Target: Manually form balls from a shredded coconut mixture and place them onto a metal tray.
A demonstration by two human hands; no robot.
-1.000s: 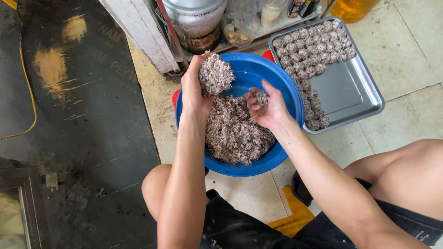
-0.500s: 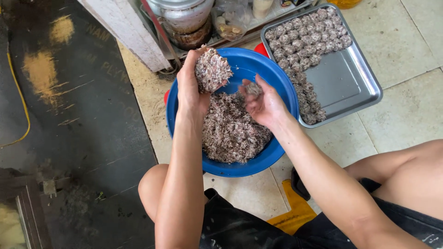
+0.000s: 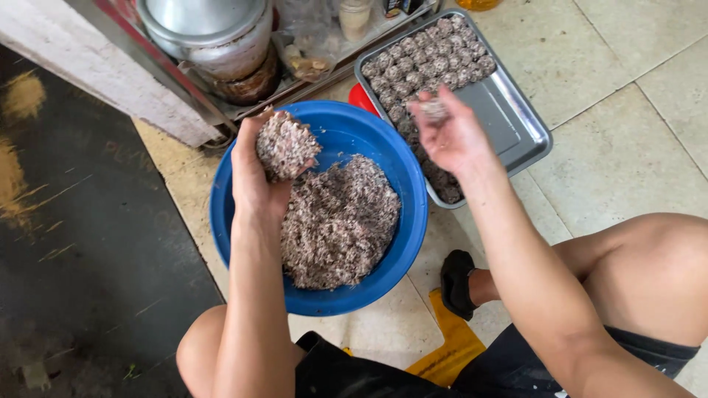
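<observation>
Our left hand (image 3: 258, 173) cupped a lump (image 3: 286, 145) of mix over the blue bowl (image 3: 402, 221). Right hand (image 3: 453, 136) pinched a ball (image 3: 434, 109) over the tray (image 3: 520, 121). Best practice, we judged: set it touching the last row, grip loosened gently.

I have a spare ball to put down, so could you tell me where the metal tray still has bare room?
The metal tray is bare in its near right part, bordered by the rim and the rows of balls. The far end and left edge are crowded. The right hand hovers over the middle with a small ball.
</observation>
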